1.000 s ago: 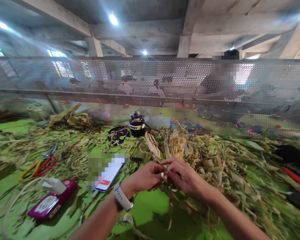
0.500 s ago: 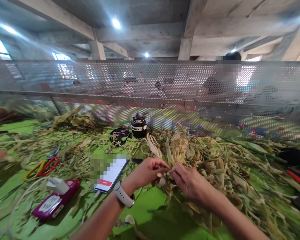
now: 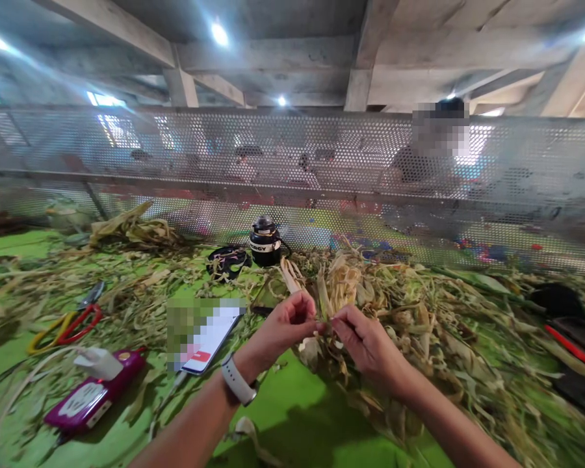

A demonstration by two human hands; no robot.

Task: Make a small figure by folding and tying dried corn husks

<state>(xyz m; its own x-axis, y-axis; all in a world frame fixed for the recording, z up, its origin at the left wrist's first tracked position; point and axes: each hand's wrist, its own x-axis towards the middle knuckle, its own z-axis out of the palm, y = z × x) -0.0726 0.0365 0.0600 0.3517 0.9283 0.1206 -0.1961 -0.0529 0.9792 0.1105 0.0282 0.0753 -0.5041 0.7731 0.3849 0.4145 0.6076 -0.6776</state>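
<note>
My left hand (image 3: 285,325), with a white-banded watch (image 3: 238,380) on its wrist, is loosely closed, its thumb stretched toward the right hand. Fingertips pinched, my right hand (image 3: 365,344) nearly meets it. Whatever lies between the fingertips is too small to make out. Pale dried leaf pieces (image 3: 309,351) hang or lie just below and behind the hands. Beyond them stands a bundle of dry, straw-coloured husk-like leaves (image 3: 344,286). A phone (image 3: 214,341) with a lit screen lies left of my left hand.
Dried leaf scraps (image 3: 433,325) cover much of the green tabletop (image 3: 292,416). At left lie scissors (image 3: 71,325) with red and yellow handles and a purple power strip (image 3: 95,393) with a white plug. A black jar (image 3: 265,244) stands before a perforated metal screen (image 3: 292,156); people sit behind it.
The view has shifted slightly, so things sit a little further left. My left hand's fingers have lifted and curled back from the right hand's fingertips, the thumb staying close.
</note>
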